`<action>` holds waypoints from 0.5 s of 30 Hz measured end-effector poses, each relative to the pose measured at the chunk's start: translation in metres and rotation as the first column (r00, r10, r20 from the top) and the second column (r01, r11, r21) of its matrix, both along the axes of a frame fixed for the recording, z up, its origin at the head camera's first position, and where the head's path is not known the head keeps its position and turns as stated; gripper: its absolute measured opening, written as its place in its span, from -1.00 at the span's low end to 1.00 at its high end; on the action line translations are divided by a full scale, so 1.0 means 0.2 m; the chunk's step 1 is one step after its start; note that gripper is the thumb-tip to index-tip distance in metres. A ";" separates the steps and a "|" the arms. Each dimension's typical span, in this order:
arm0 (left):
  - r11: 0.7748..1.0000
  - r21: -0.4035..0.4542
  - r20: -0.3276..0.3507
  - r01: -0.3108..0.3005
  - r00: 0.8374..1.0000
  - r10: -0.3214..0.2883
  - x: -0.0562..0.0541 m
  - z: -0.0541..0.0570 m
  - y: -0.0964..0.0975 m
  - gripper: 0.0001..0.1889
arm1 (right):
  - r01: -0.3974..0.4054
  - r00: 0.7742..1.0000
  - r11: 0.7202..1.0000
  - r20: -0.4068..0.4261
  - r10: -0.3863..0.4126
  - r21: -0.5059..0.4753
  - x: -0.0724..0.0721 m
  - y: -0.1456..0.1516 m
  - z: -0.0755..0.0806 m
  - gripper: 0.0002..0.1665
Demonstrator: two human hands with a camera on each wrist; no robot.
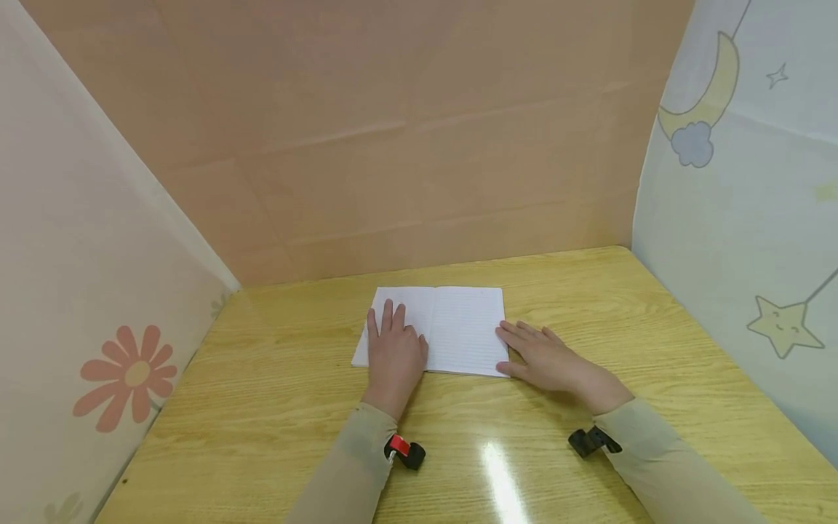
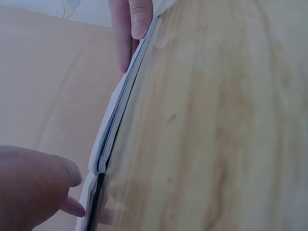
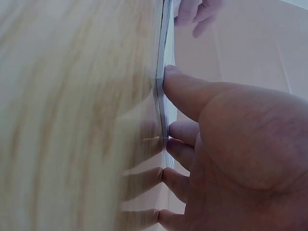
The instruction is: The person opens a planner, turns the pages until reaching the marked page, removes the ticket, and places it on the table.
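A notebook (image 1: 468,327) with ruled white pages lies spread flat on the wooden table. My left hand (image 1: 396,356) rests on its left page near the fold, fingers extended toward the page's far part. At the right-hand edge, my right hand (image 1: 546,360) touches the notebook with straight fingers, its thumb at the near corner. In the right wrist view the thumb (image 3: 180,89) lies on the page's edge, while the other fingertips reach down to the tabletop beside it. The left wrist view shows the notebook's page stack (image 2: 127,96) edge-on, thicker on the right side.
The wooden table (image 1: 275,407) meets a brown backdrop (image 1: 406,145) behind the notebook. White side panels (image 1: 733,240) with printed shapes border the table left and right. A black strap (image 1: 407,453) hangs by the left wrist, another (image 1: 592,441) by the right.
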State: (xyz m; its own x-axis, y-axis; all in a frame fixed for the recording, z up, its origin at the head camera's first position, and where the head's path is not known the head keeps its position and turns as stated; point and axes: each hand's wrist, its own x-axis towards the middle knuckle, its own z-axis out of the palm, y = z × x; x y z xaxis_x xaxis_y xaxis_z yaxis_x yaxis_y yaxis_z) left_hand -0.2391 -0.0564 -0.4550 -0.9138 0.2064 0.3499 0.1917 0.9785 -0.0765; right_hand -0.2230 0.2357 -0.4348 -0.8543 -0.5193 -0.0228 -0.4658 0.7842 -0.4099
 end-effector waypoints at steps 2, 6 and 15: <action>1.000 0.017 0.009 0.008 1.000 -0.009 0.00 0.00 0.00 -0.60 | -0.003 1.000 1.000 -0.003 0.003 -0.012 -0.01 0.01 -0.02 -0.06; 0.993 0.104 0.026 0.052 0.998 -0.055 0.00 -0.01 0.01 -0.64 | -0.004 1.000 1.000 -0.014 0.003 -0.014 -0.03 0.03 -0.06 -0.01; 0.927 0.319 0.084 0.199 0.968 -0.237 -0.03 -0.04 0.03 -0.61 | -0.009 0.999 1.000 -0.031 0.008 -0.017 -0.05 0.04 -0.10 0.00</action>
State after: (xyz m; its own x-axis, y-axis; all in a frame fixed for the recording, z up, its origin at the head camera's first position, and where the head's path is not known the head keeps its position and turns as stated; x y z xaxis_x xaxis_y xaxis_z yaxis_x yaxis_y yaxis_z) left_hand -0.2460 -0.0504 -0.4632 -0.8972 0.3054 0.3191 0.3918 0.8837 0.2558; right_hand -0.2334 0.2444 -0.4557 -0.8500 -0.5266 0.0127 -0.4851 0.7733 -0.4083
